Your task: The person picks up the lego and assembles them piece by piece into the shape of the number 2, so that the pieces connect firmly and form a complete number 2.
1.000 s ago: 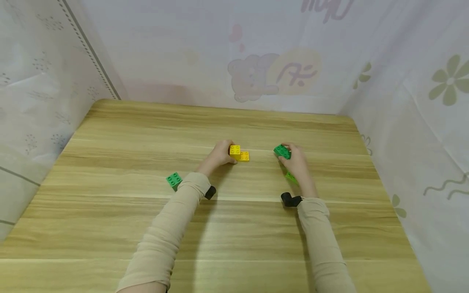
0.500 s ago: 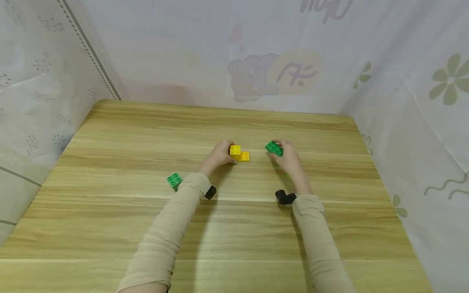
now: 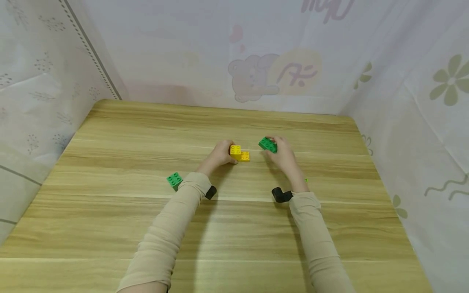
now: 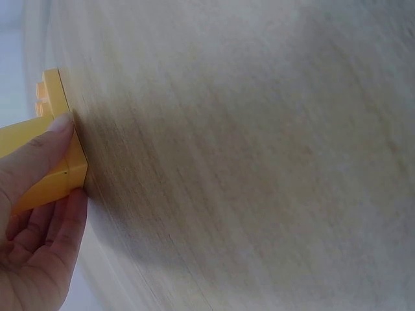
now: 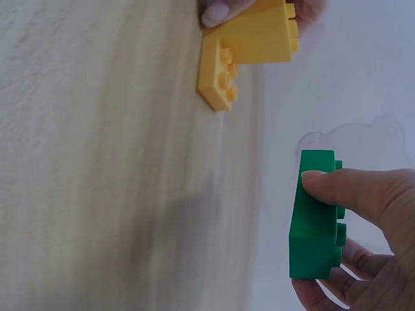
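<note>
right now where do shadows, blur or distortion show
Head: soft shadow on the table beside the left sleeve; left wrist: the table's edge bows, shadow beside the yellow bricks; right wrist: soft-edged shadow on the table, green brick fairly sharp.

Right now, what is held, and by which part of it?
Left hand: yellow block, by its sides near the base. Right hand: green brick, by its sides.

Grn brick in R fingers, apart fr. yel. block in L fingers, 4 studs alongside
</note>
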The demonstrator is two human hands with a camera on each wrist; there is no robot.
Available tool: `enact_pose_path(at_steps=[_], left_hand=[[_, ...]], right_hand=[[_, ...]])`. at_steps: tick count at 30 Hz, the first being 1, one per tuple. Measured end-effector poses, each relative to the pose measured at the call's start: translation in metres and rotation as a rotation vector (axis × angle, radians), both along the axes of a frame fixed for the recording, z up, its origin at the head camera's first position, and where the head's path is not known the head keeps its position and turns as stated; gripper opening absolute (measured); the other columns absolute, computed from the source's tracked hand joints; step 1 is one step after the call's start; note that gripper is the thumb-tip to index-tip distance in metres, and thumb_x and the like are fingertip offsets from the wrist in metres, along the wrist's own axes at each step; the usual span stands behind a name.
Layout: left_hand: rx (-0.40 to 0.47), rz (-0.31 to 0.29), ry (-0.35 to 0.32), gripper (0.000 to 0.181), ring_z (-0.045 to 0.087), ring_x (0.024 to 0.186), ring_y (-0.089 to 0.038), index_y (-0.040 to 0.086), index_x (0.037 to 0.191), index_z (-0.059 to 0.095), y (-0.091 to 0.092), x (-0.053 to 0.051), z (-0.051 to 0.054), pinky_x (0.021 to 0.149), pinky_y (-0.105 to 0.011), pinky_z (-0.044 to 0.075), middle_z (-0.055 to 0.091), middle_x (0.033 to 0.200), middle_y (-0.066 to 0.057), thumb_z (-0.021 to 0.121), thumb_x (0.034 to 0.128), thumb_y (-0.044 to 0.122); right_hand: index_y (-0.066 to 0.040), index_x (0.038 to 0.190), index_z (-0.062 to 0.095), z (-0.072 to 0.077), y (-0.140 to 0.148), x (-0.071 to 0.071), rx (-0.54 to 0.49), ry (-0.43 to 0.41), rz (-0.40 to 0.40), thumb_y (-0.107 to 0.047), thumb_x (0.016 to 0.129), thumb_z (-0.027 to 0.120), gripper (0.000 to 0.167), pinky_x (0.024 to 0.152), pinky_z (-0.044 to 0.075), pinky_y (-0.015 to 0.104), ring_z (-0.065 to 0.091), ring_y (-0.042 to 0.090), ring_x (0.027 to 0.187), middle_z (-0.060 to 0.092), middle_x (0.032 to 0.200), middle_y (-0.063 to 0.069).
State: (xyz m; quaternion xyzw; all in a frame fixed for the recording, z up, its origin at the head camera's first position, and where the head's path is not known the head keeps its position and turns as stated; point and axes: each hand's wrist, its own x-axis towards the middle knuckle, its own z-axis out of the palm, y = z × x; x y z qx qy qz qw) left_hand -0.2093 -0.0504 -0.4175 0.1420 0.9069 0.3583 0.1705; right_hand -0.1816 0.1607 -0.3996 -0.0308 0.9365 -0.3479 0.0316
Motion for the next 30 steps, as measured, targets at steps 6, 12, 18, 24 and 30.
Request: enact_pose_path(at_steps=[6,12,18,24,30], left_hand=[[0.018,0.006,-0.005,0.054,0.053,0.108,-0.031,-0.009,0.117,0.051,0.000,0.000,0.000,0.099,-0.038,0.042,0.057,0.116,-0.021,0.075,0.0705,0.000],[0.029,0.010,-0.019,0.052,0.053,0.107,-0.030,-0.009,0.116,0.051,0.000,0.001,0.001,0.099,-0.038,0.042,0.057,0.115,-0.021,0.075,0.0709,-0.001],[0.021,0.012,-0.020,0.051,0.053,0.107,-0.029,-0.009,0.116,0.051,0.000,0.001,0.002,0.099,-0.037,0.042,0.057,0.115,-0.021,0.075,0.0713,-0.001],[0.019,0.010,-0.010,0.050,0.053,0.106,-0.029,-0.009,0.115,0.052,0.000,0.001,0.001,0.098,-0.037,0.043,0.058,0.113,-0.021,0.075,0.0708,0.000],[0.023,0.003,0.011,0.050,0.054,0.103,-0.030,-0.009,0.113,0.053,0.000,0.000,0.000,0.096,-0.038,0.043,0.059,0.110,-0.021,0.076,0.0696,0.000]], right_hand=[[-0.012,0.132,0.046,0.011,-0.006,0.001,0.009,0.027,0.021,-0.011,0.085,0.063,0.050,0.090,0.046,0.048,0.049,0.034,0.110,0.045,0.129,0.020],[-0.014,0.132,0.046,0.024,-0.014,0.002,0.059,0.047,0.049,-0.013,0.085,0.063,0.050,0.092,0.045,0.048,0.048,0.034,0.112,0.045,0.130,0.019],[-0.014,0.131,0.047,0.031,-0.021,0.003,0.079,0.081,0.082,-0.013,0.085,0.064,0.049,0.093,0.045,0.048,0.047,0.034,0.115,0.045,0.131,0.018],[-0.013,0.130,0.048,0.039,-0.026,0.005,0.046,0.105,0.124,-0.014,0.085,0.065,0.048,0.093,0.045,0.047,0.046,0.033,0.115,0.047,0.129,0.019],[-0.011,0.129,0.049,0.049,-0.034,0.007,0.022,0.131,0.183,-0.015,0.085,0.065,0.047,0.090,0.045,0.047,0.047,0.032,0.112,0.048,0.126,0.019]])
